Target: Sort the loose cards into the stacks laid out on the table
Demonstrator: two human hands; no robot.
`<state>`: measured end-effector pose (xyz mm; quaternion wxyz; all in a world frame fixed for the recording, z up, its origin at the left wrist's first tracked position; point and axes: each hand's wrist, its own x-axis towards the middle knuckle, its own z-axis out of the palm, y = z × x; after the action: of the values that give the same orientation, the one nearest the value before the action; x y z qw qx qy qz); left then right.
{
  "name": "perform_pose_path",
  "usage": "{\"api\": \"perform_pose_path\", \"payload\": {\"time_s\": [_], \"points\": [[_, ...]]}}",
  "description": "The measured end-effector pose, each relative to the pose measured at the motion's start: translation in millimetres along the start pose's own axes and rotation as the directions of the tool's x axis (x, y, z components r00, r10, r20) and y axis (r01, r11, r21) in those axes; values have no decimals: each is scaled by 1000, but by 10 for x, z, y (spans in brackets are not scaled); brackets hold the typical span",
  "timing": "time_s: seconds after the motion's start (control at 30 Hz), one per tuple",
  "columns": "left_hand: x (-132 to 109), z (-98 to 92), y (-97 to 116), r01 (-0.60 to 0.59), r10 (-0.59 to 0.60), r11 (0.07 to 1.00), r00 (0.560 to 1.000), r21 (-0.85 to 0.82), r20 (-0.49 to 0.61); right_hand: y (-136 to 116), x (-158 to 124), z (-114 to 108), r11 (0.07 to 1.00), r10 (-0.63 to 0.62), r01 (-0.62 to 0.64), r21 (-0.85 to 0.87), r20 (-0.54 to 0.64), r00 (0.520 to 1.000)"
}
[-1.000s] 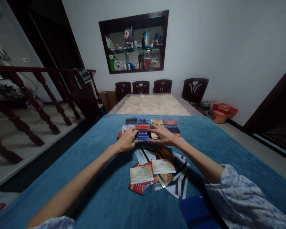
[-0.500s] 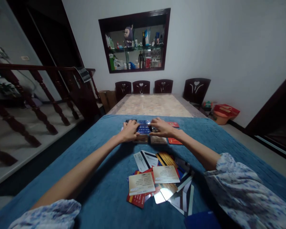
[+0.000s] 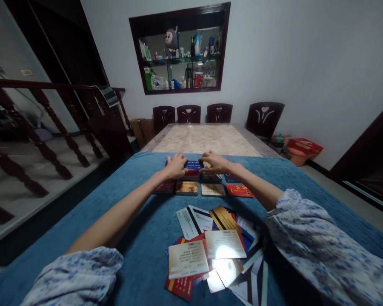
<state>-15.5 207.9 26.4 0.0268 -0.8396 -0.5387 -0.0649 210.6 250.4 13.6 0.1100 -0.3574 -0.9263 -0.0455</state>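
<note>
My left hand (image 3: 175,166) and my right hand (image 3: 214,162) reach far across the blue cloth (image 3: 137,204), both pinching the ends of a blue card (image 3: 193,165) in the far row of a card grid. Below the hands lies a nearer row: a dark red card (image 3: 166,186), a gold-brown card (image 3: 187,187), a tan card (image 3: 213,189) and a red card (image 3: 239,190). Close to me sits a loose heap of cards (image 3: 210,246), some face down with black stripes.
The bare marble tabletop (image 3: 204,139) extends beyond the cloth, with several dark chairs (image 3: 189,114) at its far end. A wooden stair railing (image 3: 44,119) runs on the left. A wall niche (image 3: 180,53) holds bottles and a plush toy.
Both hands slid the blue card away from me, from the grid's near row to its far row. The camera tilted, so the card heap appears lower and closer.
</note>
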Motion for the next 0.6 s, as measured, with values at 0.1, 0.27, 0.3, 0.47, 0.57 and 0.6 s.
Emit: {"api": "perform_pose_path", "payload": {"time_s": [0.1,0.27,0.3,0.47,0.57,0.6], "points": [[105,27,-28,3,-3,1000,1000,1,10,53,60,15,1000,28,-28,-14,21,999],[263,60,-58,29,-30,999,999,23,27,119,156,50,997,69,-68,-34,46,997],[292,71,-64,33,-34,999,999,25,28,136,177,64,997,73,-71,-40,48,996],[421,159,-98,46,-48,998,997,34,52,229,282,162,994,104,-99,-48,97,990],[487,214,-126,52,-55,998,996,40,65,272,337,217,991,129,-124,-49,121,984],[506,228,-138,55,-58,998,996,40,69,282,353,231,990,136,-131,-50,120,983]]}}
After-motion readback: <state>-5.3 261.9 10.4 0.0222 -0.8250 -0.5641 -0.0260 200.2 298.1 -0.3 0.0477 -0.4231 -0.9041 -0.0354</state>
